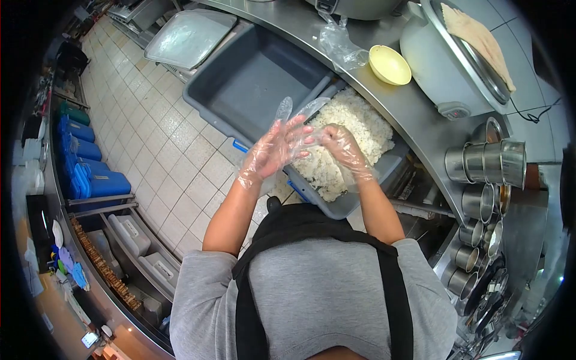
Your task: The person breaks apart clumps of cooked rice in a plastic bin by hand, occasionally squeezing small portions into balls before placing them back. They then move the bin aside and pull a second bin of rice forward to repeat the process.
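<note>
Both hands wear loose clear plastic gloves. My left hand (276,146) is raised with its fingers spread, palm showing, over the near edge of the grey bins. Close to its fingertips, my right hand (342,146) has its fingers curled together, pinching the clear glove plastic between the two hands. Below the right hand is a grey bin (390,165) holding a heap of white rice (360,120). Beside it on the left stands a second grey bin (258,75), with a bare bottom.
On the steel counter (414,117) are a yellow bowl (390,65), a crumpled plastic bag (341,45) and a large rice cooker (441,66) with a cloth. Metal pots (486,163) stand at right. A metal tray (191,39) lies upper left; blue bins (99,180) line the left.
</note>
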Motion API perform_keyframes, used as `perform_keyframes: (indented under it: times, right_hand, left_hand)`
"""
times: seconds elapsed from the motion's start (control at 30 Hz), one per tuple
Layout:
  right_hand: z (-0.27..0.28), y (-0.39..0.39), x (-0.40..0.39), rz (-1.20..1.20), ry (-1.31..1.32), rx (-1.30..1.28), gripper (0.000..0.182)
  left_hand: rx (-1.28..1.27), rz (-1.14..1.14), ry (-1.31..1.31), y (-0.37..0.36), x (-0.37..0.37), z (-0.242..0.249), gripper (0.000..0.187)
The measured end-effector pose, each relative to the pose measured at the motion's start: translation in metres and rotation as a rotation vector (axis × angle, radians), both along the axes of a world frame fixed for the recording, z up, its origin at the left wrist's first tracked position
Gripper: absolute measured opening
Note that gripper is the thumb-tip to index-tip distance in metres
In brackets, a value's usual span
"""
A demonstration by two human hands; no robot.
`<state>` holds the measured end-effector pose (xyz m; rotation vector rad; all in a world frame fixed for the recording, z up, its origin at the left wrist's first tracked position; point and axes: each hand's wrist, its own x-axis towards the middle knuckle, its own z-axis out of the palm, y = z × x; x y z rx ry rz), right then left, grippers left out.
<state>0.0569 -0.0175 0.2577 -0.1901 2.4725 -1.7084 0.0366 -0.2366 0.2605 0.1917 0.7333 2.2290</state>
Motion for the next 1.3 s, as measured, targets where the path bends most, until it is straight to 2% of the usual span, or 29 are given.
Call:
perform_keyframes:
  times: [0.07,0.1,0.13,0.2,0.23,0.27,0.33,0.37,0.43,0.5,0.53,0.6,0.63,0.67,0.73,0.77,0.8,0.87,0.9,0.97,1.0,1.07,1.1,1.17,1.27,1.3]
  right_hand:
    - [-0.012,0.014,-0.009,-0.052,0.263,0.196,0.013]
    - [-0.011,0.022,-0.011,-0.047,0.244,0.315,0.01]
    - [-0.015,0.025,-0.009,-0.047,0.247,0.313,0.01]
    - [-0.022,0.032,-0.005,-0.25,0.538,0.449,0.012]
    - [-0.034,0.043,-0.004,-0.229,0.438,0.59,0.025]
    - [-0.027,0.049,0.0,-0.232,0.44,0.588,0.025]
    - [-0.009,0.064,0.006,-0.097,-0.061,0.066,0.045]
    - [-0.019,0.077,0.006,0.02,-0.253,-0.237,0.061]
    - [-0.033,0.084,0.013,0.086,-0.348,-0.279,0.043]
    - [-0.034,0.089,0.005,0.33,-0.155,-0.064,0.023]
    - [-0.034,0.094,0.004,0.318,-0.14,-0.058,0.023]
    - [-0.041,0.106,0.004,0.184,0.154,0.296,0.015]
    - [-0.05,0.114,0.002,0.087,0.169,0.511,0.014]
    - [-0.048,0.12,0.003,0.063,0.175,0.512,0.014]
    - [-0.035,0.126,0.009,-0.234,0.391,0.4,0.029]
    - [-0.007,0.123,0.011,-0.167,0.375,0.414,0.045]
    - [0.011,0.117,0.013,-0.191,0.374,0.416,0.045]
    - [0.027,0.106,0.017,0.067,0.509,0.489,0.036]
    - [0.02,0.108,0.017,0.045,0.504,0.49,0.036]
    - [-0.01,0.114,0.012,0.208,0.537,0.571,0.027]
    - [-0.028,0.118,0.006,0.207,0.545,0.566,0.027]
    - [-0.058,0.122,-0.01,0.153,0.281,0.693,0.023]
    - [-0.062,0.123,-0.012,0.165,0.3,0.682,0.023]
    - [-0.069,0.126,-0.003,0.208,0.068,0.133,0.021]
    - [-0.088,0.11,0.015,0.306,0.086,0.145,0.026]
    - [-0.099,0.119,0.006,0.508,0.149,0.269,0.024]
  left_hand:
    - [-0.029,-0.044,-0.022,0.004,0.002,0.003,0.073]
    - [-0.031,-0.042,-0.016,0.009,0.004,0.004,0.073]
    - [-0.058,-0.024,0.001,0.017,0.008,0.003,0.072]
    - [-0.084,-0.004,0.019,0.033,0.015,-0.003,0.071]
    - [-0.051,0.021,-0.011,0.04,0.019,-0.009,0.07]
    - [-0.018,0.044,-0.042,0.048,0.023,-0.011,0.068]
    - [0.019,0.073,-0.065,0.055,0.025,-0.014,0.065]
    - [0.062,0.104,-0.092,0.06,0.024,-0.012,0.063]
    - [0.075,0.109,-0.093,0.074,0.023,-0.01,0.062]
    - [0.095,0.11,-0.09,0.088,0.023,-0.005,0.063]
    - [0.099,0.096,-0.076,0.093,0.024,-0.004,0.063]
    - [-0.013,0.133,-0.081,0.099,0.025,-0.004,0.064]
    - [-0.046,0.13,-0.092,0.101,0.026,-0.005,0.064]
    - [-0.048,0.109,-0.08,0.102,0.026,-0.008,0.064]
    - [-0.158,0.082,-0.096,0.105,0.027,-0.02,0.065]
    - [-0.166,0.058,-0.117,0.109,0.029,-0.026,0.067]
    - [-0.17,0.035,-0.111,0.114,0.03,-0.029,0.067]
    - [-0.306,-0.073,-0.093,0.124,0.035,-0.032,0.068]
    - [-0.323,-0.093,-0.081,0.127,0.039,-0.029,0.069]
    - [-0.316,-0.141,-0.115,0.133,0.044,-0.033,0.07]
    - [-0.306,-0.164,-0.154,0.132,0.047,-0.035,0.071]
    - [-0.313,-0.16,-0.174,0.128,0.057,-0.037,0.072]
    - [-0.306,-0.16,-0.192,0.124,0.06,-0.039,0.07]
    - [-0.259,-0.148,-0.223,0.113,0.06,-0.051,0.069]
    - [-0.248,-0.047,-0.201,0.102,0.06,-0.056,0.067]
    - [-0.249,-0.028,-0.199,0.099,0.062,-0.058,0.067]
